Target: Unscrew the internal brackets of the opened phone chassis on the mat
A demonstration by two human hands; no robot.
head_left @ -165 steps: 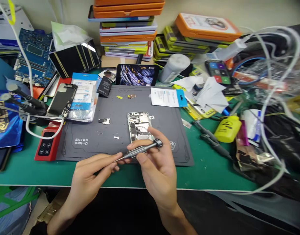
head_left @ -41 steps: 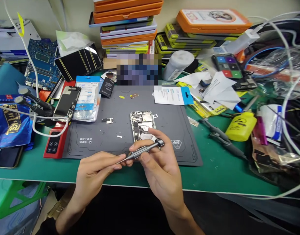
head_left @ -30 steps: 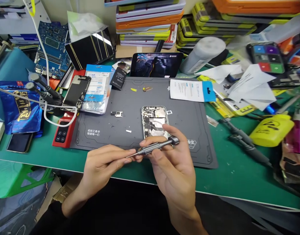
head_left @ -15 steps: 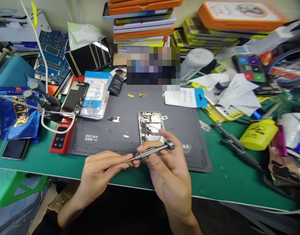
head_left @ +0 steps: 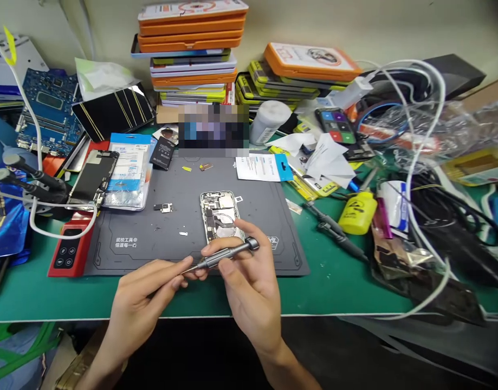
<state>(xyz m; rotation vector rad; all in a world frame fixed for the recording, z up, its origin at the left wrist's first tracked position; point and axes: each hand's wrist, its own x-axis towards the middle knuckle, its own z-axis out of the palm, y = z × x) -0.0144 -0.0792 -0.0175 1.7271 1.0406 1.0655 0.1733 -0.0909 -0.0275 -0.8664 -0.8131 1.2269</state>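
Note:
A dark grey precision screwdriver (head_left: 222, 257) lies slantwise across my hands, above the mat's front edge. My right hand (head_left: 252, 281) is closed around its handle, with the capped end resting near the forefinger. The fingers of my left hand (head_left: 147, 295) pinch the thin shaft at its tip; the very end is hidden. Just beyond my right hand sits an opened phone (head_left: 220, 214), its inner parts bare and its lower end covered by my fingers. A small SIM tray (head_left: 239, 199) sticks out at its right side. Left of the phone lies a small metal-and-black part (head_left: 163, 208).
The dark work mat (head_left: 147, 249) covers the green table. A red device (head_left: 70, 246) and a phone screen (head_left: 95, 173) lie left, near a black battery (head_left: 162, 153). On the right are a yellow bottle (head_left: 357, 212), another screwdriver (head_left: 334, 230) and a white cable (head_left: 419, 146). Orange cases (head_left: 192, 40) stand behind.
The view has swung to the right, so the table's contents appear further left. Both hands keep the same hold on the screwdriver.

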